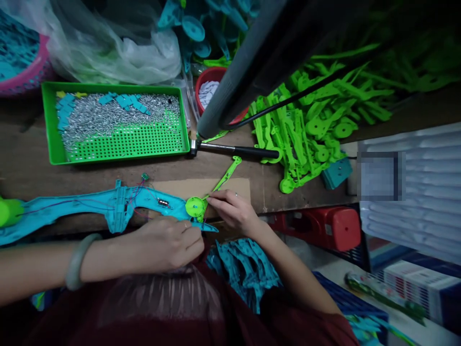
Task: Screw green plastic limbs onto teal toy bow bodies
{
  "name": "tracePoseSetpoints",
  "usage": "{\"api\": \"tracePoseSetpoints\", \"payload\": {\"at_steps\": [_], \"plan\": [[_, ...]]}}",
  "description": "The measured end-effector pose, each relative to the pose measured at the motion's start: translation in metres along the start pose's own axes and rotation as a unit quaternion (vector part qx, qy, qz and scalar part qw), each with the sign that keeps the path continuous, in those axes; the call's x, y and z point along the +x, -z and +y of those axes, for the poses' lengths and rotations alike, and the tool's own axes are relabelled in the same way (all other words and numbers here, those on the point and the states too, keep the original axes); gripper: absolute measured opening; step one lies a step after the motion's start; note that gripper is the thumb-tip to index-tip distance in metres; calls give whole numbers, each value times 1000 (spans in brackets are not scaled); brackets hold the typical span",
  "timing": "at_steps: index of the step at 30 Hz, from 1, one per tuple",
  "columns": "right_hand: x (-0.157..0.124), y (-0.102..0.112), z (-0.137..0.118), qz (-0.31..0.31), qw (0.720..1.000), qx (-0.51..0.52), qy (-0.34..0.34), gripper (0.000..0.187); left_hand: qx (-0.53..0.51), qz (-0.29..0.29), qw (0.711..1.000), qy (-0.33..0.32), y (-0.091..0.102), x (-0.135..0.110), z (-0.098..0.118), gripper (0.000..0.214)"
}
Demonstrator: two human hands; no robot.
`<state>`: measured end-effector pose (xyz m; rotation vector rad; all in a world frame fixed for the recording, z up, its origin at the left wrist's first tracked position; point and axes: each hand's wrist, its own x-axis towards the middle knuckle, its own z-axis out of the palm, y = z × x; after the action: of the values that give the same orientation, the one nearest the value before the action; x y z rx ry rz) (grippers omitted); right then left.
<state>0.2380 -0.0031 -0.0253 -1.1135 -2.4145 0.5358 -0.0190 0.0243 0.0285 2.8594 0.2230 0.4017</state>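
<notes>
A long blue plastic shell (pixel 86 199) lies along the table's near edge, with thin wires, a small green circuit board (pixel 144 176) and a little silver spring-like piece (pixel 163 202) on it. At its right end sits a lime-green plastic piece (pixel 195 207) with a round disc and a long arm slanting up to the right. The thumb and fingers of my right hand (pixel 233 211) pinch this green piece beside the disc. My left hand (pixel 171 242), bracelet on its wrist, is closed with curled fingers by the shell's lower edge; whatever it grips is hidden.
A green tray (pixel 118 156) contains many screws and blue pieces. Right of it lies a hammer (pixel 234 150), near a grey post (pixel 230 91) rising toward me. Lime-green parts (pixel 306 120) pile up at right. A red stool (pixel 345 228) and blue shells (pixel 245 269) are below the edge.
</notes>
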Motion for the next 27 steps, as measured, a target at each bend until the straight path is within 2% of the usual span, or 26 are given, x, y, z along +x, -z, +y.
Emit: {"api": "tracePoseSetpoints", "payload": {"at_steps": [4,9,12,15,18,20,24,27], "plan": [[-2,-2,0,5,1000,-17,6,35,0,4,1000,12,-4,-2,0,20],[-3,-5,-4,9,996,-84,28,31,36,11,995,98,-4,-18,-14,21],[4,-7,-13,30,995,-97,-3,20,71,39,988,133,-5,-24,-20,23],[17,-7,-22,15,994,-86,-66,11,66,45,990,115,-6,-25,-20,24],[31,-2,-28,-25,986,-93,-133,19,49,26,996,68,-8,-25,-16,22],[39,2,-28,-65,981,-95,-155,20,47,15,997,52,-9,-25,-12,21],[45,8,-24,-126,979,-101,-125,21,68,14,997,33,-11,-26,-9,17],[39,6,-21,-112,983,-122,-83,28,64,-1,997,46,-9,-29,-14,20]]}}
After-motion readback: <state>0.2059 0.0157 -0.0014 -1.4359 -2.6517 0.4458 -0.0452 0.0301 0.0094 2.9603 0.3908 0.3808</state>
